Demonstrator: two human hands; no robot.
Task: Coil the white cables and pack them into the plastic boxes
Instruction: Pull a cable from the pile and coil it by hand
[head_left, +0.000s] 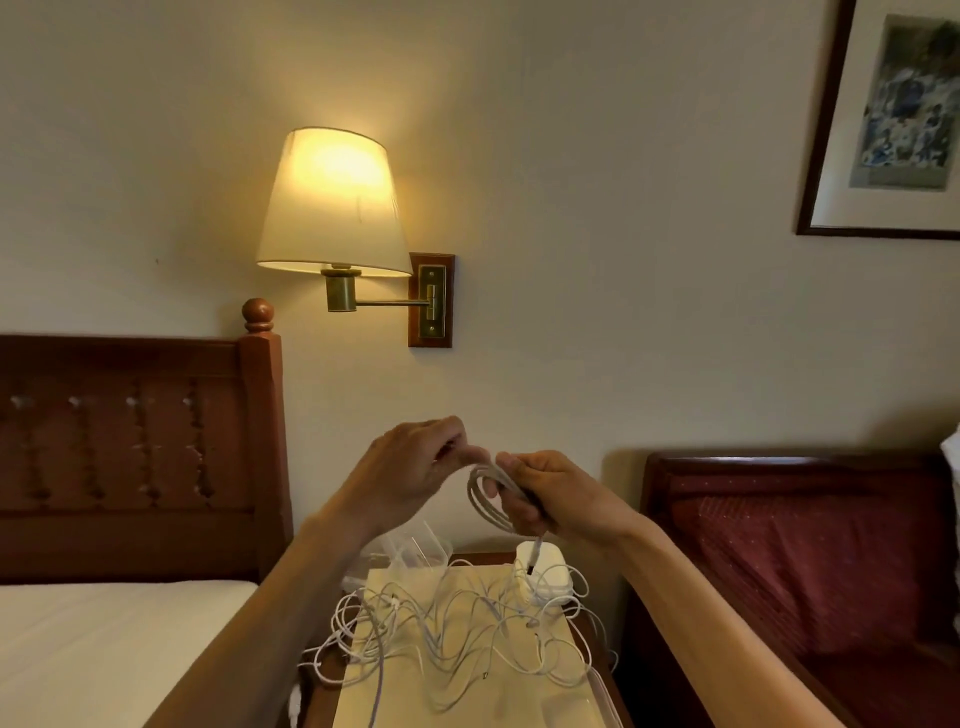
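While the right hand (550, 493) grips a half-wound coil (493, 499) above the bench (363, 696), the left hand (415, 467) pinches its loose strand; beneath the coil, tangled cables (467, 623) remain, boxes (421, 551) apparently unfilled.
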